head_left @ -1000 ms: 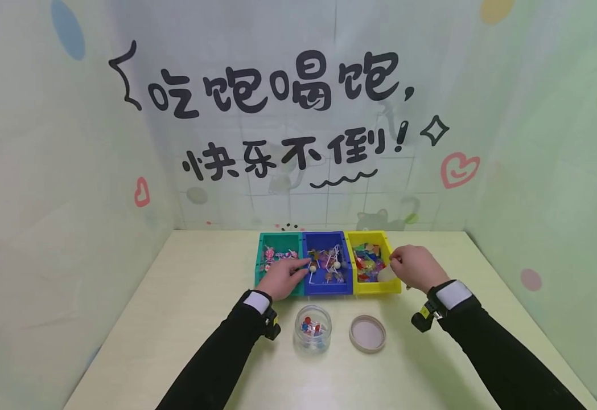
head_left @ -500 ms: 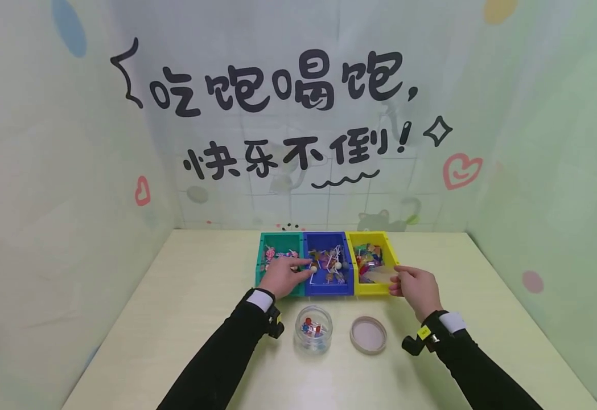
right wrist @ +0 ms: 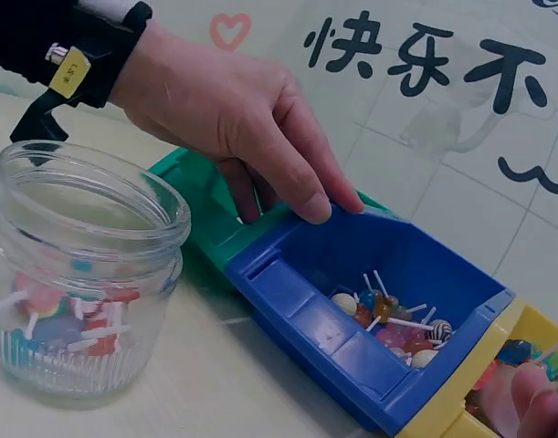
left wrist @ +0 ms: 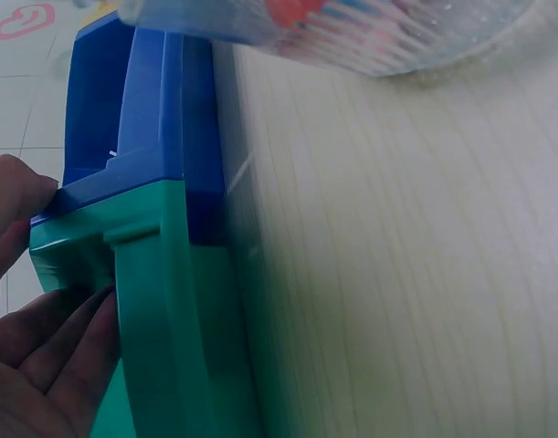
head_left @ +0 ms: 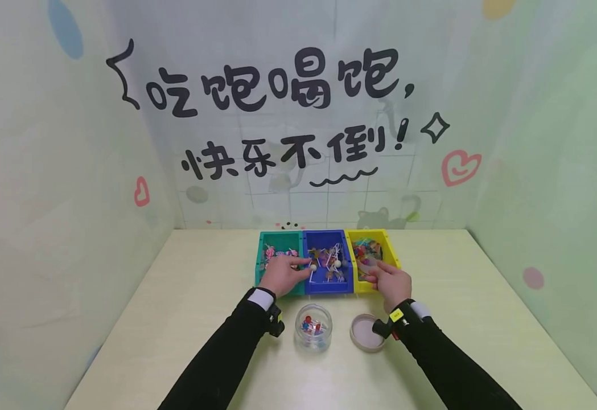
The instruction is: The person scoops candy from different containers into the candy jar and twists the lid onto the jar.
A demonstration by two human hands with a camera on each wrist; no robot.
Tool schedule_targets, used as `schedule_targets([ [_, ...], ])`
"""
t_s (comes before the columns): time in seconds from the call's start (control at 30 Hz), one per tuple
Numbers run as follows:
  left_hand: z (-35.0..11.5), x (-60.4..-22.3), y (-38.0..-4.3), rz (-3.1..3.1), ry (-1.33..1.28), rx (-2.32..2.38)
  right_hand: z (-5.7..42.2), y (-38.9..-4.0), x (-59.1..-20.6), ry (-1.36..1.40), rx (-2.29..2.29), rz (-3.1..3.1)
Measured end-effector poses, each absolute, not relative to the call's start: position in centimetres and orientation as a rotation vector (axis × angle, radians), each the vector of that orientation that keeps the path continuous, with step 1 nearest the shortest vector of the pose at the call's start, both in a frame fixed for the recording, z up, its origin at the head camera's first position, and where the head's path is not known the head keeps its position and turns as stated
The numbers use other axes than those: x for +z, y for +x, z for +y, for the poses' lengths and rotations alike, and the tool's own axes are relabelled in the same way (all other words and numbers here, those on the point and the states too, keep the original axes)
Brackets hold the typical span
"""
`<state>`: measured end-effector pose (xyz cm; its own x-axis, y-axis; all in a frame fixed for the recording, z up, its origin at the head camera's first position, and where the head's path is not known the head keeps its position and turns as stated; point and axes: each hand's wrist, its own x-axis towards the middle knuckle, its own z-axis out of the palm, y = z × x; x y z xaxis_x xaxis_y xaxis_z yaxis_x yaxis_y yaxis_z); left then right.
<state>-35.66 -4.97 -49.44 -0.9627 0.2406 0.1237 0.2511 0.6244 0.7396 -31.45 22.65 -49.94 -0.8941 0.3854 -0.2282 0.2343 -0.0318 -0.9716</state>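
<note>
Two hands show in the head view: the left hand (head_left: 281, 275) clamped on the joined rims of the green bin (head_left: 281, 239) and the blue bin (head_left: 324, 286), the right hand (head_left: 392, 285) pinching a pale piece (head_left: 367, 265) over the yellow bin (head_left: 391, 253), with the jar (head_left: 313, 341) and, beside it, the lid (head_left: 365, 329) on the table (head_left: 201, 296). In the left wrist view, some of the left hand's fingers reach inside the green bin, against its wall. In the right wrist view, lollipops (right wrist: 388, 328) lie in the blue bin and the jar, and the right hand is partly cut off.
</note>
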Motion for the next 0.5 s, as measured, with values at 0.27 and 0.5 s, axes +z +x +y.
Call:
schedule_targets([
  [0.27,-5.0,-50.1,-35.8,-2.815,-0.428,-1.332,22.1,-32.0,-51.2,-0.678,2.245,-1.94],
  [0.5,-5.2,-50.2,-35.7,-2.781,-0.452,-1.341,22.4,-31.2,-51.4,-0.687,2.384,-1.75],
])
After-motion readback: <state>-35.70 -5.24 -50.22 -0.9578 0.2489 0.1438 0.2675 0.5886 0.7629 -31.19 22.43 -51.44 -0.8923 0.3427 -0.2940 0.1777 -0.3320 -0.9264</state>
